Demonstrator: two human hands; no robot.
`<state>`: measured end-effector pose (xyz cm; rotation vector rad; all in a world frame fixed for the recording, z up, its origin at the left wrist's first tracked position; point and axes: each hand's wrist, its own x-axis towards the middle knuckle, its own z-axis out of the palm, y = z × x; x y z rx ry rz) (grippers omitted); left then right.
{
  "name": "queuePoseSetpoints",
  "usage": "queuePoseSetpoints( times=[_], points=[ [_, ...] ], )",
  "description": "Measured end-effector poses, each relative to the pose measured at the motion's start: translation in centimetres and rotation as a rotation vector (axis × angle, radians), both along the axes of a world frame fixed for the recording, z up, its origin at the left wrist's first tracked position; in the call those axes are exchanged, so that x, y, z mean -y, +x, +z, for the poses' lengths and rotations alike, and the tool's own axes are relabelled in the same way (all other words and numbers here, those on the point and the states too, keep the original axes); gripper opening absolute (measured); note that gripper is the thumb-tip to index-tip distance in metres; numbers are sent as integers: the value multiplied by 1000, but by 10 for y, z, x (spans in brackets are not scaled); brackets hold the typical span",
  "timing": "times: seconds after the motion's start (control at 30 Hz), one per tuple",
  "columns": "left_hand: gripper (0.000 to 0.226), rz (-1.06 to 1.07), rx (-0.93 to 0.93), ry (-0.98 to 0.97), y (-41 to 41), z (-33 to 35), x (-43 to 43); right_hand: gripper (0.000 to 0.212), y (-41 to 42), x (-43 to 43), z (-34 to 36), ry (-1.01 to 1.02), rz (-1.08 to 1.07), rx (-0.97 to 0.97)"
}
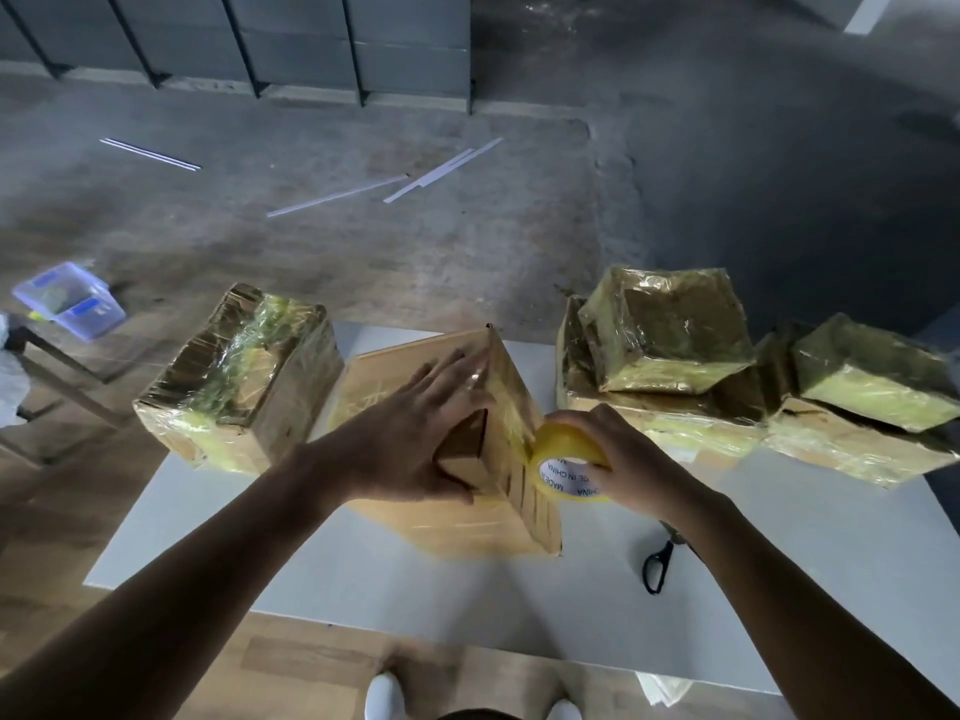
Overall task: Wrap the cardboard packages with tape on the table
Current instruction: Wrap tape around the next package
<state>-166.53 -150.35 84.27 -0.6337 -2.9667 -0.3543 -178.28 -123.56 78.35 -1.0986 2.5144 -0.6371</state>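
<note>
At frame centre on the table (363, 574), the left hand (415, 439) is pressing flat, fingers spread, on the box (447, 517); the right hand (618, 454) is gripping the tape roll (563, 457) against its side.

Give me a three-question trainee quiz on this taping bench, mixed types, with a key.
1. True or false: the right hand grips the tape roll.
2. Fill in: the scissors lie on the table, to the ____ of the middle package.
3. The left hand presses flat on: A) the tape roll, B) the middle package, C) the scissors.
Key: 1 true; 2 right; 3 B.
</note>
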Motion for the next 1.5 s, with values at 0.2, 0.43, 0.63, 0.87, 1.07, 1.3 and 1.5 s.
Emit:
queuePoseSetpoints(
  times=[0.2, 0.43, 0.63, 0.87, 1.07, 1.3, 1.5],
  points=[
    [77, -21, -1, -8, -1, 0, -10, 78, 14, -16, -19, -109, -84, 156],
    [62, -15, 179, 50, -44, 23, -16, 73, 20, -18, -29, -264, -267, 337],
    [57, 20, 8, 125, -55, 8, -29, 69, 26, -31, -43, -260, -317, 414],
    [90, 537, -211, 450, -12, -44, 0, 64, 37, -21, -53, -317, -323, 532],
    [121, 680, 167, 1136, -13, -74, 19, 66, 37, -18, -63, -373, -359, 621],
    [74, 918, 215, 918, 4, -96, 34, 68, 34, -3, -66, -468, -429, 824],
    [102, 1199, 375, 638, 8, -86, 41, 55, 40, 25, -73, -305, -431, 1006]
  ],
)
